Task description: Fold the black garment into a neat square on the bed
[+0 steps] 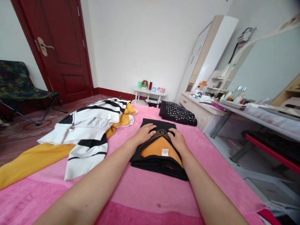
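A black garment [159,168] lies folded into a neat rectangle on the pink bed cover [145,190]. Its V-shaped neckline has a gold key pattern, and inside it show an orange lining and a white label. My left hand [145,133] rests flat on the garment's left side, fingers stretched out. On the right side my right hand [177,139] lies on it too, its fingers spread over the fabric near the neckline. Beyond, to the right, sits another folded black garment [178,113] with white dots or studs.
Left on the bed is a loose heap with a white-and-black striped garment [93,115] and yellow clothing [39,156]. A dressing table [194,101] full of bottles stands at right. A small white table [150,91] is by the far wall, a folding chair [25,84] at left.
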`<action>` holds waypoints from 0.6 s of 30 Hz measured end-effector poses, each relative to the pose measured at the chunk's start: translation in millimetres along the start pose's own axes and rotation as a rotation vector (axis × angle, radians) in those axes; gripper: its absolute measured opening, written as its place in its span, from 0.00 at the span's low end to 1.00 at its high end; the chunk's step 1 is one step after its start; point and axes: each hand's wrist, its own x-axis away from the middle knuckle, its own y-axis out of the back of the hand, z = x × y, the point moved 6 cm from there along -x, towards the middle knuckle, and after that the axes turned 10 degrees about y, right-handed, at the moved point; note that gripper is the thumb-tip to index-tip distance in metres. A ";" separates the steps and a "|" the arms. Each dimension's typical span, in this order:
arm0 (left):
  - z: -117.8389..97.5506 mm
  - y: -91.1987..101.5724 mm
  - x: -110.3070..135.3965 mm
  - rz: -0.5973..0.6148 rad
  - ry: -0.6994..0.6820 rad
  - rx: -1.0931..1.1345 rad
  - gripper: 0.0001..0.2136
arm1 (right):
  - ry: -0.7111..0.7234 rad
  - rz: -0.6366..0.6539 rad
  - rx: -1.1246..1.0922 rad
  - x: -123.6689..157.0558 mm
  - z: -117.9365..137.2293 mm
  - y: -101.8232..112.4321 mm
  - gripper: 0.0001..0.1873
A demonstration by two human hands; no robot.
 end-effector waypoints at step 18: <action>5.5 -5.8 -3.5 -0.002 -0.029 -0.017 0.20 | 0.015 0.868 -0.167 30.5 75.3 -1.9 0.08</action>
